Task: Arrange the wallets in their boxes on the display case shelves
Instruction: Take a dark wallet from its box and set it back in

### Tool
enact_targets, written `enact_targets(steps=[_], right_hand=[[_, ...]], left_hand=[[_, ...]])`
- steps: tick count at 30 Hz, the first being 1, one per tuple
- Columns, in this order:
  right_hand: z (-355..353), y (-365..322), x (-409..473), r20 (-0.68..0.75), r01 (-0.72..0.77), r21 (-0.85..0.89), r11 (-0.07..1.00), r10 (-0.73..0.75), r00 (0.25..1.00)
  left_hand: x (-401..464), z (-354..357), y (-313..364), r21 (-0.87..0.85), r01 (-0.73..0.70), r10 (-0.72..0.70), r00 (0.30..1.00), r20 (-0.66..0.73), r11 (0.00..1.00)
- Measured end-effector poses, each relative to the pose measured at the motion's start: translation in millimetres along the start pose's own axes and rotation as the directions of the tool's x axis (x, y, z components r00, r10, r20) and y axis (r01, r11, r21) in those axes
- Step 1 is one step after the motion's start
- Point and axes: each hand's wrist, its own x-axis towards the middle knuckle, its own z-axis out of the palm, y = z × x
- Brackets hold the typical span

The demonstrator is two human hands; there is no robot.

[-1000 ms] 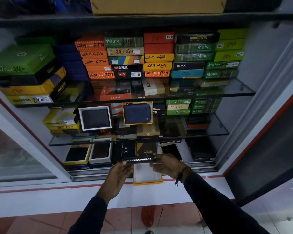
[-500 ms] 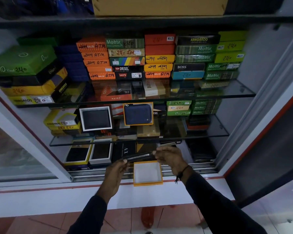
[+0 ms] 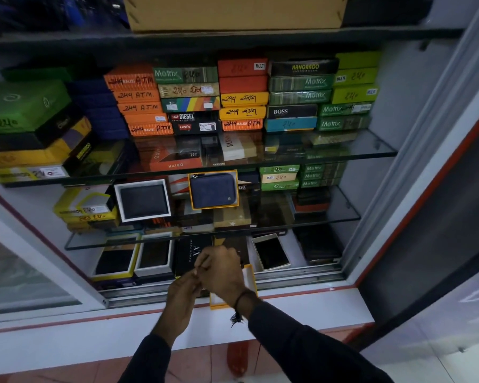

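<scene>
Both hands meet at the front of the case, just above the sill. The right hand (image 3: pixel 221 272) lies over the left hand (image 3: pixel 181 295), fingers curled inward; the left's fingertips press up beneath it. Whether either grips a wallet cannot be told, since nothing dark shows between them and the hands hide whatever they hold. Under the right wrist sits an open orange-rimmed box (image 3: pixel 248 277), its white interior mostly covered. Judged from the displayed blue zip wallet (image 3: pixel 213 190) in its matching tray on the middle glass shelf (image 3: pixel 343 217), a wallet is light, soft-skinned and flexes at the fold, so it is best taken by its long edges and laid flat. The card box is light and would crush under a hard pinch; hold it by opposite walls. The glass shelves call for gentle setting down.
</scene>
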Motion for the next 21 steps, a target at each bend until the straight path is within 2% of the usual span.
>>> enact_targets(steps=[1, 3, 5, 6, 8, 12, 15, 17, 19, 20, 21], right_hand=[[-9, 4, 3, 0.012, -0.030, 0.047, 0.998, 0.029, 0.999], [-32, 17, 11, 0.089, -0.144, 0.267, 0.953, 0.125, 0.988], [-55, 32, 15, 0.247, -0.315, 0.514, 0.798, 0.214, 0.945], [-65, 39, 15, 0.338, -0.398, 0.577, 0.714, 0.235, 0.911], [-80, 54, 18, 0.427, -0.476, 0.626, 0.617, 0.239, 0.872], [-96, 86, 29, 0.483, -0.569, 0.653, 0.499, 0.305, 0.821], [-81, 100, 28, 0.543, -0.651, 0.694, 0.307, 0.369, 0.754], [-65, 102, 19, 0.577, -0.664, 0.721, 0.198, 0.359, 0.734], [-52, 100, 7, 0.578, -0.635, 0.747, 0.196, 0.278, 0.767], [-47, 97, 2, 0.579, -0.619, 0.768, 0.162, 0.238, 0.780], [-43, 95, -2, 0.584, -0.616, 0.784, 0.076, 0.246, 0.774]], left_hand=[[-1, -2, 2, -0.031, 0.012, -0.011, 1.000, 0.007, 0.999], [0, -11, 4, -0.088, 0.033, -0.032, 0.999, 0.011, 0.996], [3, -16, 8, -0.117, 0.051, -0.048, 0.998, 0.026, 0.992], [4, -18, 9, -0.140, 0.062, -0.057, 0.998, 0.033, 0.988], [5, -17, 15, -0.215, 0.075, -0.069, 0.997, 0.035, 0.974], [7, -12, 19, -0.351, 0.109, -0.078, 0.992, 0.102, 0.930], [6, 3, 19, -0.457, 0.162, -0.075, 0.976, 0.204, 0.874], [3, 16, 20, -0.460, 0.194, -0.058, 0.954, 0.294, 0.866], [-2, 26, 17, -0.384, 0.225, -0.059, 0.915, 0.399, 0.895], [-6, 30, 17, -0.346, 0.238, -0.071, 0.898, 0.434, 0.908], [-9, 32, 16, -0.329, 0.255, -0.087, 0.889, 0.450, 0.909]])
